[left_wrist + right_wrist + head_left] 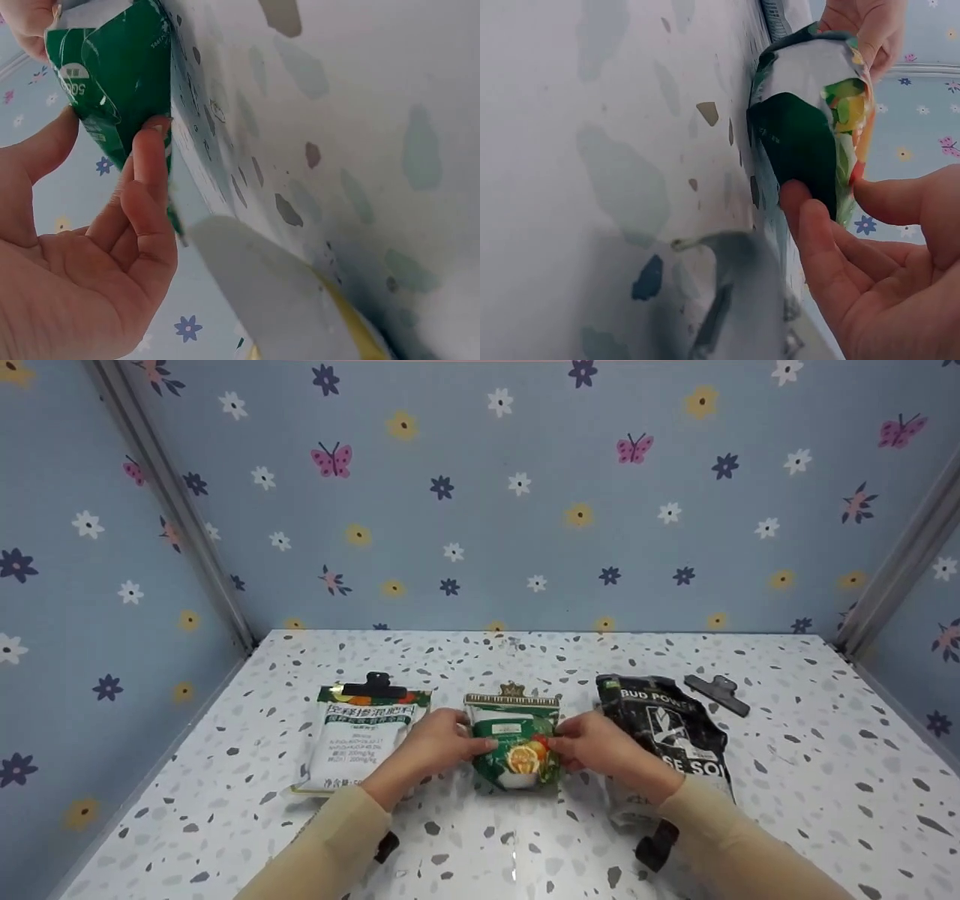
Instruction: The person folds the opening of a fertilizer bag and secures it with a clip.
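Observation:
A small green pouch (pixel 517 780) with oranges printed on its front is at the middle of the table. A striped band with a crown-shaped piece (pixel 512 690) runs along its top edge. My left hand (pixel 442 739) pinches the pouch's left side, thumb on the front. On the opposite side my right hand (pixel 600 746) pinches it between thumb and fingers. The left wrist view shows my left fingers (pixel 154 161) against the green pouch (pixel 124 67). From the right wrist, the pouch's folded green base (pixel 799 142) shows between my right thumb and fingers.
A white bag (pixel 352 742) with a black clip (pixel 375 688) on top lies left. To the right lies a black-and-white soil bag (pixel 667 724), partly behind my forearm. A loose black clip (pixel 718 694) is beyond it. Dark clip-like pieces (pixel 656 846) (pixel 386 847) show near both forearms.

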A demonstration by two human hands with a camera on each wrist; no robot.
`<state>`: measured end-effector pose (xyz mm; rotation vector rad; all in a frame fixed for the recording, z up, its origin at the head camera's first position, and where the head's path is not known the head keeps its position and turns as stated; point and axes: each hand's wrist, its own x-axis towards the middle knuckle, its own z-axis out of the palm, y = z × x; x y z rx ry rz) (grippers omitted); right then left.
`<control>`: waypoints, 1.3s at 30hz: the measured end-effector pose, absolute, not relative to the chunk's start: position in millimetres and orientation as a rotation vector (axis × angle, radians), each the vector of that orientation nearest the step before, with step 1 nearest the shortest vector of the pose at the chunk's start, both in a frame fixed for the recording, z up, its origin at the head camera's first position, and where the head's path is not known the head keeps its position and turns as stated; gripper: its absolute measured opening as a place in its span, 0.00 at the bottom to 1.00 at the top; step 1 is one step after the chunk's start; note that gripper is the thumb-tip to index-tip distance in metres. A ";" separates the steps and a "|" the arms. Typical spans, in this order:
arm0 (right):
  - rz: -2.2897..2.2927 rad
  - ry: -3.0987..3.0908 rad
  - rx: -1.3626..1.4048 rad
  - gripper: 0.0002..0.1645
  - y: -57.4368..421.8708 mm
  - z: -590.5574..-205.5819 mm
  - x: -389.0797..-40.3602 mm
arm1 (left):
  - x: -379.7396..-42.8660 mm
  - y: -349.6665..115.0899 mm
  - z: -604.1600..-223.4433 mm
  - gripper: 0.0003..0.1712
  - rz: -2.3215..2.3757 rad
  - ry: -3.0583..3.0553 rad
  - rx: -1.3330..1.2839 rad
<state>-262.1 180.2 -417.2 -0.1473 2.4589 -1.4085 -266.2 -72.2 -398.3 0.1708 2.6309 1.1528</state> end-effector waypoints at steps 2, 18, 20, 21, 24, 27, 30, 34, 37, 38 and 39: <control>-1.426 2.438 -0.149 0.12 179.9 -417.7 -262.0 | -266.0 -71.7 -398.3 0.39 1.135 2.635 0.184; -1.115 2.765 -0.390 0.15 203.1 -390.1 -250.0 | -260.8 -72.0 -392.1 0.16 0.939 2.856 0.321; -1.102 2.797 -0.394 0.14 214.8 -382.2 -247.9 | -258.8 -66.9 -387.6 0.13 0.987 2.866 0.372; -1.097 2.818 -0.399 0.13 221.9 -378.6 -246.9 | -258.1 -63.6 -385.2 0.12 1.017 2.863 0.404; -1.096 2.881 -0.387 0.13 246.3 -368.0 -244.1 | -255.7 -49.3 -376.0 0.10 1.104 2.810 0.510; -1.087 2.958 -0.348 0.14 272.9 -359.7 -241.1 | -253.9 -30.0 -369.1 0.11 1.146 2.730 0.587; -1.086 3.018 -0.274 0.16 299.9 -356.0 -237.6 | -251.9 -7.1 -364.9 0.15 1.147 2.669 0.624; -1.120 3.049 -0.162 0.16 332.5 -360.3 -234.5 | -251.2 24.3 -364.8 0.24 1.193 2.578 0.585; -1.183 3.039 -0.082 0.18 351.1 -368.4 -235.4 | -252.7 46.1 -365.9 0.29 1.266 2.504 0.516; -1.199 3.034 -0.065 0.19 355.5 -371.2 -236.6 | -253.9 52.5 -366.4 0.30 1.298 2.478 0.496; -1.214 3.027 -0.052 0.21 358.9 -374.3 -238.3 | -254.9 58.6 -366.8 0.31 1.326 2.465 0.467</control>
